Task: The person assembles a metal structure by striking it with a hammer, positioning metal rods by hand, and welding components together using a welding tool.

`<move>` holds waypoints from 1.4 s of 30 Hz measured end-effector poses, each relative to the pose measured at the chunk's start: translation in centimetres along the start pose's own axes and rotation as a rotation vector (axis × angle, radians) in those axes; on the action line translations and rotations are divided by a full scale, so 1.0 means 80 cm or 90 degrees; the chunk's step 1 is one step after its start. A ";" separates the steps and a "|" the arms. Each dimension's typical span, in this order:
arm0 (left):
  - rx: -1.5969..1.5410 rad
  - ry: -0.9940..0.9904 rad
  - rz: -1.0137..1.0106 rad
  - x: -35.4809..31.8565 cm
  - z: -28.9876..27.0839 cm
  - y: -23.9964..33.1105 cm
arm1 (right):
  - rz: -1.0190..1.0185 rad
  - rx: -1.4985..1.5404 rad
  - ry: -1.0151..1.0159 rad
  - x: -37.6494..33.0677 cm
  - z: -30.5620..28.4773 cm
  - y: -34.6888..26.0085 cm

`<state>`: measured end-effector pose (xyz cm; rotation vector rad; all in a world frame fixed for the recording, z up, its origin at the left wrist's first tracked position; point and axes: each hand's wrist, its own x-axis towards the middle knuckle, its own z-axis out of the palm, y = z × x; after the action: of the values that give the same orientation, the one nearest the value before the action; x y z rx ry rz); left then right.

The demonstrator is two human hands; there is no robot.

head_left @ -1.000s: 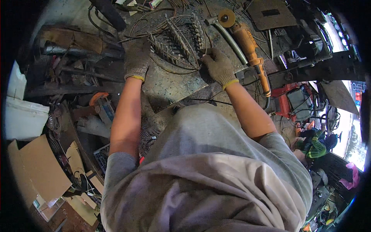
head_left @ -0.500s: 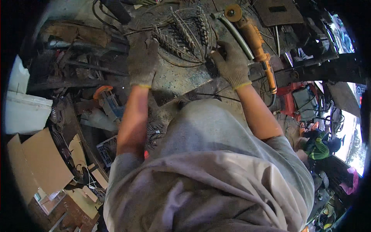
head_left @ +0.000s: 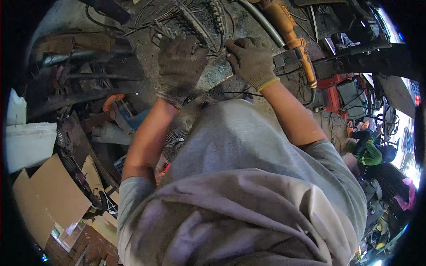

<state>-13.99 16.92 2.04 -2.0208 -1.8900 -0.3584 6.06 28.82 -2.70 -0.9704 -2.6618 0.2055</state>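
My left hand (head_left: 182,65), in a grey-brown knit work glove, is closed with curled fingers beside a bundle of thin metal rods (head_left: 191,20) with short pieces along them. My right hand (head_left: 254,62), gloved with a yellow cuff edge, is also closed, its thumb side facing the left hand. The rods' near ends meet in the gap between both hands. What either hand grips, if anything, is hidden by the gloves. Under them lies a worn, speckled metal plate (head_left: 212,79).
An orange angle grinder (head_left: 290,33) lies to the right of the rods, beside a curved metal tube (head_left: 266,26). Further right stands a red machine (head_left: 330,95). Blue-and-orange tool (head_left: 124,113), cardboard (head_left: 62,184) and a white box (head_left: 31,144) are at left.
My left hand has moved right, close to the right hand, and its fingers have gone from straight to curled. My right hand has shifted left and curled more. The view has tilted slightly.
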 end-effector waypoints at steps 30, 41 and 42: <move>0.108 -0.139 0.205 0.049 0.031 -0.033 | 0.026 0.087 -0.016 0.012 -0.015 -0.011; -0.149 0.091 -0.232 0.011 -0.002 -0.093 | 0.054 0.055 -0.009 0.025 0.000 -0.026; -0.190 0.151 -0.359 0.001 0.016 -0.117 | 0.066 0.060 -0.014 0.025 -0.001 -0.031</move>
<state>-23.34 17.99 1.64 -1.4716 -2.3224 -1.0274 3.12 28.23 -1.58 -1.0824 -2.5980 0.3637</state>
